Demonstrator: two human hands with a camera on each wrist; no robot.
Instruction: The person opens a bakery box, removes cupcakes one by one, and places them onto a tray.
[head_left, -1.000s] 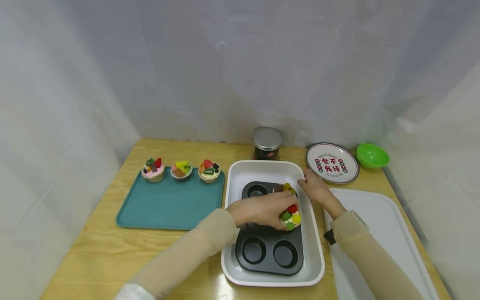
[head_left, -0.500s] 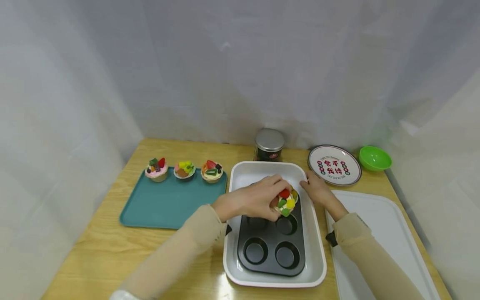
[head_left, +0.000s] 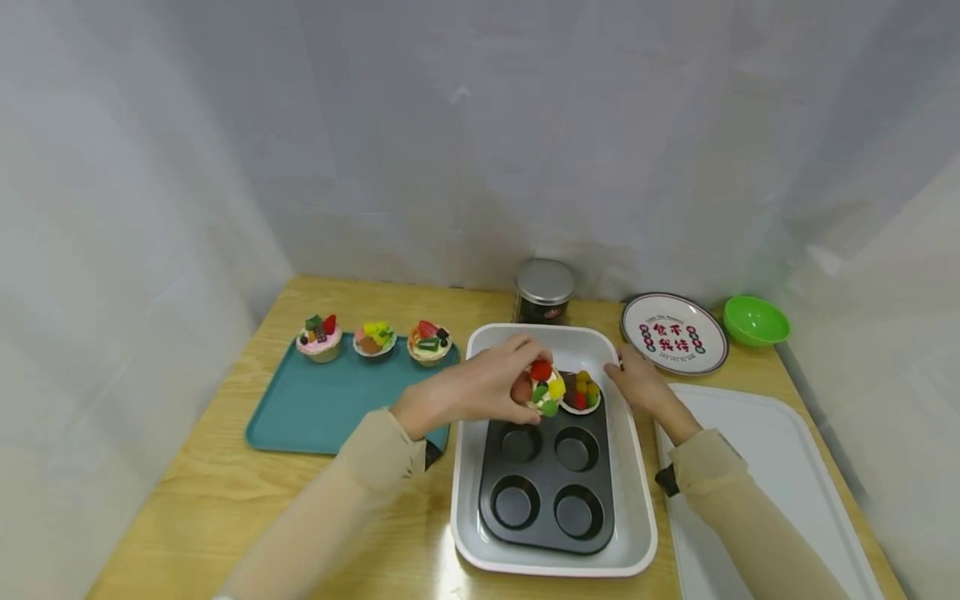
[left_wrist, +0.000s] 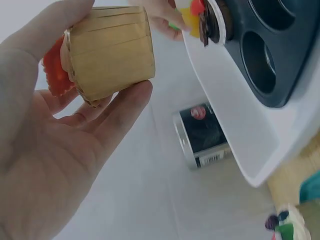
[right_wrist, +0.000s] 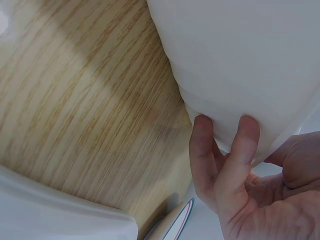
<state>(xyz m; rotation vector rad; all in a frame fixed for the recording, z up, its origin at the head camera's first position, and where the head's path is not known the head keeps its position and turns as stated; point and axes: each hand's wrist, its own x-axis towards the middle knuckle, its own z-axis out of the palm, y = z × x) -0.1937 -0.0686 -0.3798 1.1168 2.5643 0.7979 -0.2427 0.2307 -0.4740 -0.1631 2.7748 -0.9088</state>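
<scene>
My left hand holds a fruit-topped cupcake between thumb and fingers, tilted above the dark muffin tin. From the left wrist view, the cupcake's ribbed tan case faces the camera. Another cupcake, with chocolate and fruit on top, sits at the tin's far right. The tin lies inside a deep white tray; my left hand hides its far left cup. At the tray's far right corner my right hand grips the rim, fingertips pressed against the outer wall.
Three decorated cupcakes stand along the back edge of a teal tray at left. A lidded can is behind the white tray. On the right are a printed plate, a green bowl and a flat white tray.
My left hand has lifted the fruit-topped cupcake from the muffin tin and moved it left and away from me. The chocolate-and-fruit cupcake has come into clearer view. My right hand stays on the rim.
</scene>
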